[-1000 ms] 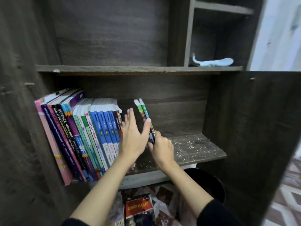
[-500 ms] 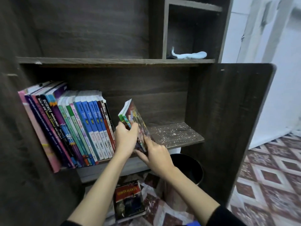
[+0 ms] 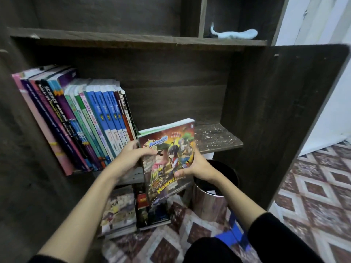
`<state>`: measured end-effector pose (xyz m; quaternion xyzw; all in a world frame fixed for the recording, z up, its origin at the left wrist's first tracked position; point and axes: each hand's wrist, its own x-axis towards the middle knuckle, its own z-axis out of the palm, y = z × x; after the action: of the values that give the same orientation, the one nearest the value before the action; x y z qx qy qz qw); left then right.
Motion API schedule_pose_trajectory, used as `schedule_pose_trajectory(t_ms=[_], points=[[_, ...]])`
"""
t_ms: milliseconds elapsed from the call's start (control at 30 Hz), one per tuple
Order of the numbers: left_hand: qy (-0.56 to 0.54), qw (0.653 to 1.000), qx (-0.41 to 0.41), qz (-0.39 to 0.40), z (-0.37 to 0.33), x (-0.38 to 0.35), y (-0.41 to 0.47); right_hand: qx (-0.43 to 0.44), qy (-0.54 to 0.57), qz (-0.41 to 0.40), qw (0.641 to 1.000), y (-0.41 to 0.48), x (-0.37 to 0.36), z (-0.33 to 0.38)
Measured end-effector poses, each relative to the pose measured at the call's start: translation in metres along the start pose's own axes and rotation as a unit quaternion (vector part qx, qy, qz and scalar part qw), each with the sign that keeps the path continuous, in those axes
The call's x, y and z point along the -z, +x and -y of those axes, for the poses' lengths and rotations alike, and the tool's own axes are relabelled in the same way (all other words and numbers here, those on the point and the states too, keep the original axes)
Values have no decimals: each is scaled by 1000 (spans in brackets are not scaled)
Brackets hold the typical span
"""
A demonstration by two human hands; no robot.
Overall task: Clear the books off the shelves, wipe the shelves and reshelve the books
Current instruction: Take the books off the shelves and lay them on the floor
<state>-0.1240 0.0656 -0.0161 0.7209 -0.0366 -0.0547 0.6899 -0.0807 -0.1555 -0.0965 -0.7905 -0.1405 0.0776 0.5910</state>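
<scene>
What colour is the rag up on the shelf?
The rag is light blue; the head view shows it.

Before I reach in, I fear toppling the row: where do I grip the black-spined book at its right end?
Pinch the black-spined book at its upper spine, from the right: that cover stands exposed, and the row leans left, so it should peel free.

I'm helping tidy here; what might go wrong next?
The leaning row of shelved books has nothing bracing its right end, so it may slump. The colourful comic book, gripped by the left hand and right hand, hangs near the open shiny metal bin; a slip might land it there. White specks on the dark wooden shelf could scatter onto the floor books.
</scene>
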Motion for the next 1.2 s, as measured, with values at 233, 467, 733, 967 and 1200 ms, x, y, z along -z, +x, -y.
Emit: schedule_pose_trajectory(t_ms=[233, 467, 733, 967, 1200], points=[[31, 987, 127, 93, 43, 10, 17, -57, 92, -51, 993, -19, -36, -52], [38, 961, 247, 115, 121, 21, 41, -185, 148, -58, 970, -18, -70, -120], [37, 937, 347, 20, 239, 15, 43, -307, 138, -23, 941, -3, -92, -191], [69, 910, 398, -92, 326, 11, 62, -429, 137, 4, 893, 32, -109, -239], [69, 908, 386, -146, 359, 6, 100, -477, 127, -4, 870, 80, -117, -271]])
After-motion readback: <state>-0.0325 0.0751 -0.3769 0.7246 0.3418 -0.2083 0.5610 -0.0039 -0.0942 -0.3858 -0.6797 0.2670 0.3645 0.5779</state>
